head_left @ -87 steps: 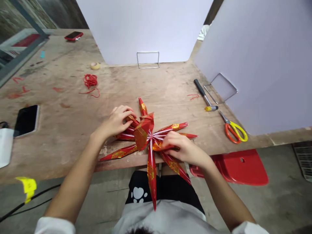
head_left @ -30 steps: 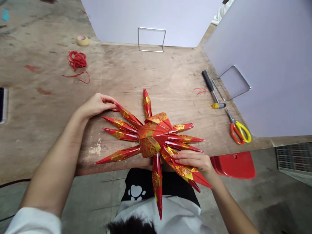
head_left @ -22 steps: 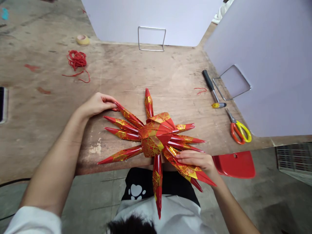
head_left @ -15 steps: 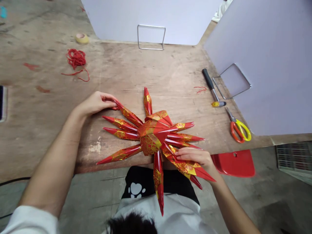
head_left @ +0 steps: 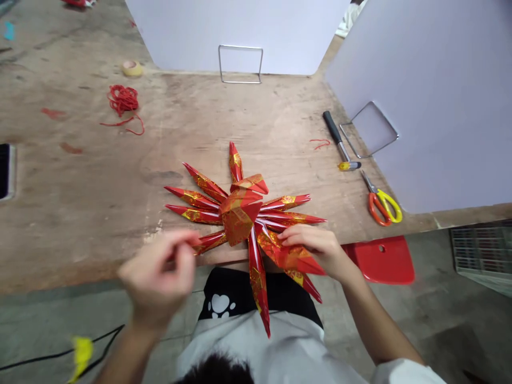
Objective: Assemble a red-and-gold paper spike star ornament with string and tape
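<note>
A spiky ornament folded from shiny red and gold paper [head_left: 240,218] lies at the table's front edge, its pointed arms fanning out around a folded centre. On its right side my right hand [head_left: 314,242] is closed around one paper arm that looks smeared by motion. My left hand [head_left: 164,272] is at the lower left arm of the ornament and covers that arm's tip. Its fingers look curled but are blurred, so whether they grip the tip cannot be made out. One arm [head_left: 259,282] hangs past the edge towards my lap.
Red cord [head_left: 123,100] and a tape roll [head_left: 132,68] lie at the back left, a phone [head_left: 6,170] at far left. A hammer [head_left: 338,136] and scissors [head_left: 378,200] are on the right. White boards [head_left: 240,26] on wire stands border the table; a red stool [head_left: 380,260] stands below.
My left hand has left the upper left arm's tip and moved down towards me to the lower left arm. My right hand stays on its paper arm, which has shifted slightly.
</note>
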{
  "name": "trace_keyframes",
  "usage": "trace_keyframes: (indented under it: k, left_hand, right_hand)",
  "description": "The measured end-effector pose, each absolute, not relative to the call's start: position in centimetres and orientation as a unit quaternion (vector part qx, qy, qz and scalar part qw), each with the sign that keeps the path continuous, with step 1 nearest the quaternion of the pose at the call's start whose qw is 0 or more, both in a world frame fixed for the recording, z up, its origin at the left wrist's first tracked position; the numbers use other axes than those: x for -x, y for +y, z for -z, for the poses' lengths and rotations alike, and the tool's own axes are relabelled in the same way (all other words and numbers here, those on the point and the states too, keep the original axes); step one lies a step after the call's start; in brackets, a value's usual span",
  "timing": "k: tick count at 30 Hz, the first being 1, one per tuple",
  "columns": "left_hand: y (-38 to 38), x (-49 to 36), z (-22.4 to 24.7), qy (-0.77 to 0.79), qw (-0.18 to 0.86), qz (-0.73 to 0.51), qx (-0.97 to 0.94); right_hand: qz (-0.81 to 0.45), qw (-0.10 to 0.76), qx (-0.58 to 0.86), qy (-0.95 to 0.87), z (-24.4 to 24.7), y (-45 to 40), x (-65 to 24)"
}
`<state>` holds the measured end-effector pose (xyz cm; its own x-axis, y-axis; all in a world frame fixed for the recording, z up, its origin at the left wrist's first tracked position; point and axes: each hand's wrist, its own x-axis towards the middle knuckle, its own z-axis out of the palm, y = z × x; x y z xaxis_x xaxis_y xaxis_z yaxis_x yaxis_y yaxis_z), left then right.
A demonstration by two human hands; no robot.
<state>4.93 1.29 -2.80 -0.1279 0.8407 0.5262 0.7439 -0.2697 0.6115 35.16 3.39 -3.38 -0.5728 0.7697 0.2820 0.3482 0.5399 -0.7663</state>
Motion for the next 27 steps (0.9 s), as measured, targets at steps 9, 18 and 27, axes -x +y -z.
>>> trace_keyframes:
  k: [9,18,27]
  left_hand:
    - [-3.7,-17.8,6.2,0.646,0.185,-0.466,-0.575]
    - [-3.4,-16.4,7.8,0.525,0.091,-0.446,-0.719]
    - [-3.5,-16.7,7.9,0.559,0.067,-0.433,-0.704]
  right_hand:
    - [-0.417,0.293,0.289,-0.810,3.1,5.2,-34.1]
    - [-0.359,0.211,0.334,-0.846,2.8,4.2,-35.3]
    - [-0.443,0.223,0.415,-0.762,2.4,2.6,-34.6]
